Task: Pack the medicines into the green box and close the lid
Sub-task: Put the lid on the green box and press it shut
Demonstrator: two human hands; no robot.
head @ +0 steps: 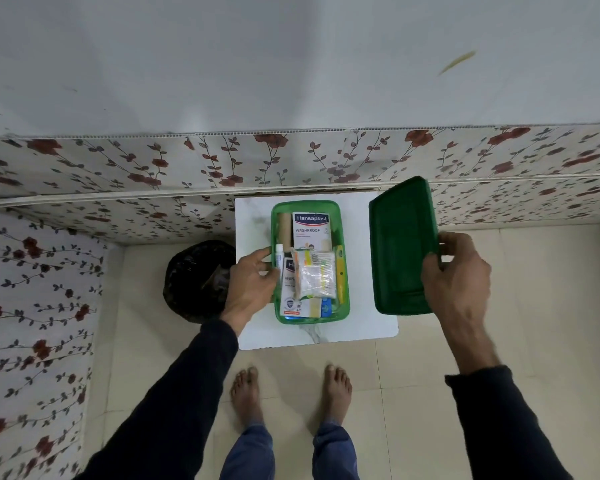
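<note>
The medicines (309, 268) are already packed in the translucent green plastic box (343, 308) on the small white counter (357, 334). The box is steadied by the left hand (253, 282), fingers pressed against its side. The dark green rectangular lid (399, 247), gripped by the right hand (459, 278), is held beside the box; closing remains.

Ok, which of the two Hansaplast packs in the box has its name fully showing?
The far Hansaplast pack, lying uncovered at the far end of the green box; the nearer pack is half hidden under a clear packet.
</note>
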